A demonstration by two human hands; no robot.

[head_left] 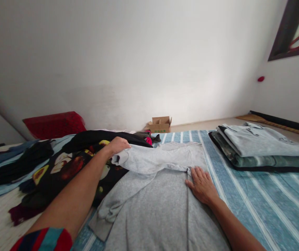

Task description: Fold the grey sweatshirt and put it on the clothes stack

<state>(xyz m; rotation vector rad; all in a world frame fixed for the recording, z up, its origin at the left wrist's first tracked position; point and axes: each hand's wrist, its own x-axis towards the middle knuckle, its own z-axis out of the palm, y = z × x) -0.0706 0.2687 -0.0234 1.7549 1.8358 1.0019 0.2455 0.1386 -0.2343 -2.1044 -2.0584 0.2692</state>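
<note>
The left hand (119, 145) gripped an edge of the grey shirt (162, 205), laid on the striped sheet (255, 200), while the right hand (202, 184) rested open-palmed upon it; even tension was judged best against creasing.

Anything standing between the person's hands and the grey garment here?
Nothing visible: the left hand holds an edge of the grey garment; the right hand lies on it. The folded stack sits apart to the right.
</note>
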